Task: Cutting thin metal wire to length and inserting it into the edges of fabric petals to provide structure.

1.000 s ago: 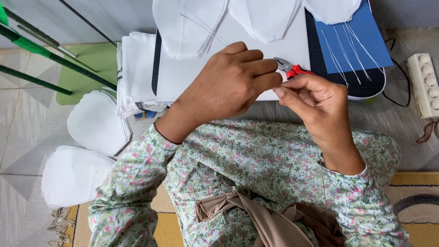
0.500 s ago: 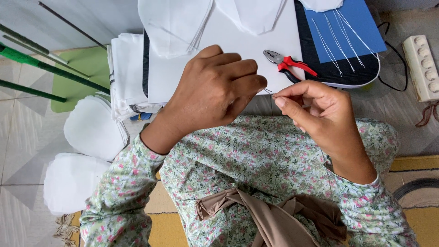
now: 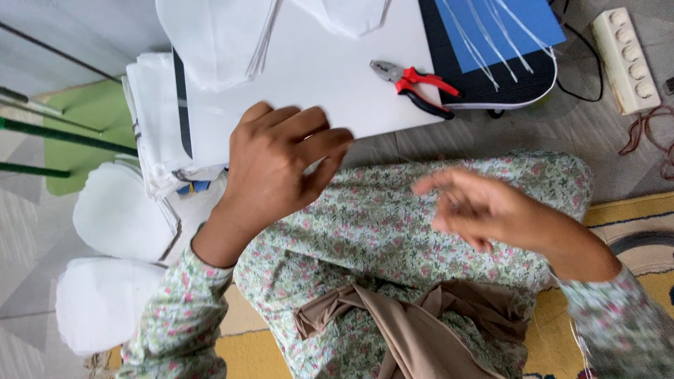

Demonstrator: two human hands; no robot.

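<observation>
My left hand (image 3: 281,168) hovers flat, fingers stretched and close together, over the near edge of a white board (image 3: 330,77); nothing shows in it. My right hand (image 3: 484,207) is motion-blurred above my flowered lap, fingers loosely apart, with nothing visible in it. Red-handled pliers (image 3: 414,81) lie on the board, beyond and between the hands. Past them, a blue sheet (image 3: 519,21) carries several thin pale strips.
White rounded fabric pieces (image 3: 210,35) lie at the board's far side, and two more stacks (image 3: 119,210) (image 3: 98,302) sit on the floor at left. A green mat with dark rods (image 3: 77,126) is far left. A white power strip (image 3: 625,60) and cords lie at right.
Both hands were pinched together near the pliers on a thin wire. They have separated: the right hand swung down and right over the lap, and the left hand's fingers straightened.
</observation>
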